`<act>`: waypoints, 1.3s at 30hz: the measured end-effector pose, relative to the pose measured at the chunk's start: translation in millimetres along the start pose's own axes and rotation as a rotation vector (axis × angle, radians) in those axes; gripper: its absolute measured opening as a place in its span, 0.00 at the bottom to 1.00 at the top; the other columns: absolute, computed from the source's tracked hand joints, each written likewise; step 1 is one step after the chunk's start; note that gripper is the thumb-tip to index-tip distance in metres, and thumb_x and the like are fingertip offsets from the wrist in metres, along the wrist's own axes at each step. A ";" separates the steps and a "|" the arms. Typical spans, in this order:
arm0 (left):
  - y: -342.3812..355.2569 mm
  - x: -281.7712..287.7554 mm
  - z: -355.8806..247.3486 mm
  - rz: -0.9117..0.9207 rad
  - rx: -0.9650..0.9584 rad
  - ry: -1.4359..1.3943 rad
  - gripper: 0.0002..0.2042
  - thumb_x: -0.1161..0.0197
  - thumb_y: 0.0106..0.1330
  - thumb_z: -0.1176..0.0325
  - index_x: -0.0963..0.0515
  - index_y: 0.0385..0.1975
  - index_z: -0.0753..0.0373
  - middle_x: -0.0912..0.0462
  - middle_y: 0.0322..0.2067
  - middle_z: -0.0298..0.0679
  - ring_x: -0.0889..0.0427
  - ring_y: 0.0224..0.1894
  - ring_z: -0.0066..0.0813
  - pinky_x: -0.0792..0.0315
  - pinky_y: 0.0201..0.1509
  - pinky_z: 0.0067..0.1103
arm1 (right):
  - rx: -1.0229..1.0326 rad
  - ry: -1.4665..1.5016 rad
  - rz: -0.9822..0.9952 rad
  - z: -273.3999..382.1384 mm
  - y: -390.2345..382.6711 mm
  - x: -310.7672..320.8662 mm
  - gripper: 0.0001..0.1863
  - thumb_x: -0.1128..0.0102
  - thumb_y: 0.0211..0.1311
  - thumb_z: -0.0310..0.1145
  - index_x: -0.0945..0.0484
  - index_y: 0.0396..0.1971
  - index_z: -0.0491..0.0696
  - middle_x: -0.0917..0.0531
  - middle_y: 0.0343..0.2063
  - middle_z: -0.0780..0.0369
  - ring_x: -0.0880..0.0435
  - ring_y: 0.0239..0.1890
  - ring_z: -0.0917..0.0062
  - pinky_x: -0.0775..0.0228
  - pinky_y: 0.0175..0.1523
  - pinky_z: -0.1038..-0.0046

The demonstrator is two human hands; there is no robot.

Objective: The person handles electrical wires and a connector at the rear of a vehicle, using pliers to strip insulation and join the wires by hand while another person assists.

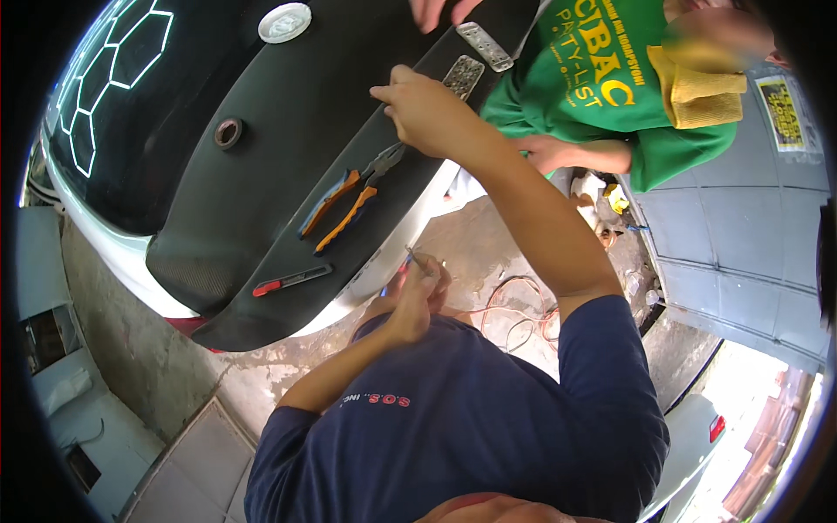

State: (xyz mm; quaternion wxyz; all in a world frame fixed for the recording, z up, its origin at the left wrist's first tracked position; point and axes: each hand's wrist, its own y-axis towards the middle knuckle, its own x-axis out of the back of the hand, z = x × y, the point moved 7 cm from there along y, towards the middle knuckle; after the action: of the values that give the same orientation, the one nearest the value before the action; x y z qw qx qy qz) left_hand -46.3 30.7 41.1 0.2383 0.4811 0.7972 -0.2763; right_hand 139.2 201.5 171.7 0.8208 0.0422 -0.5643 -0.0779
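My left hand [417, 301] is closed in front of my navy shirt, below the car's edge. A thin tool [410, 254] with a metal tip pokes out of it; its exact kind does not show. Over the black car surface [288, 113] reaches my right hand [423, 109], its fingers drawn in and pinched at the tips; whatever they hold is too small to make out. Near it lie pliers [353, 196] with orange and blue handles. Beyond my wrist sit a silvery, rectangular part [463, 77] and a similar clear one [485, 46]. A red cutter knife [292, 281] lies closer to the bumper's corner.
A roll of dark tape [228, 133] and a round white lid [285, 23] rest on the car. Across from me stands a person in a green shirt [584, 78], one hand [440, 10] over the car. Orange cable [514, 296] and a cat [588, 187] are on the floor.
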 end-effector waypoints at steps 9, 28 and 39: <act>-7.0 9.4 1.7 -0.093 0.084 0.023 0.05 0.54 0.74 0.65 0.37 0.45 0.54 0.34 0.31 0.33 0.39 0.22 0.17 0.44 0.24 0.17 | -0.005 -0.066 -0.098 -14.7 -4.5 -14.1 0.14 0.36 0.62 0.28 0.15 0.48 0.46 0.20 0.41 0.57 0.17 0.44 0.60 0.25 0.50 0.60; -3.3 14.4 15.8 -0.001 0.129 0.046 0.03 0.53 0.78 0.68 0.38 0.45 0.55 0.32 0.29 0.34 0.38 0.22 0.17 0.42 0.26 0.18 | -0.156 0.110 -0.263 -91.3 -55.4 52.1 0.11 0.36 0.57 0.24 0.13 0.40 0.45 0.13 0.35 0.55 0.13 0.36 0.64 0.22 0.44 0.66; -6.7 21.7 15.6 -0.084 0.128 0.037 0.05 0.48 0.75 0.65 0.32 0.43 0.58 0.32 0.26 0.30 0.35 0.24 0.16 0.41 0.27 0.17 | -0.154 0.322 -0.260 -103.5 -51.2 54.5 0.10 0.36 0.59 0.25 0.15 0.40 0.43 0.13 0.35 0.55 0.14 0.35 0.66 0.22 0.43 0.67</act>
State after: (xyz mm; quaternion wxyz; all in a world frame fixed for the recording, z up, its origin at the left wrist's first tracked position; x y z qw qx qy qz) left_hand -59.7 31.4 17.1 0.1805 0.4665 0.8015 -0.3278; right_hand 250.8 139.6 176.6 0.8840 0.0637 -0.4083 -0.2185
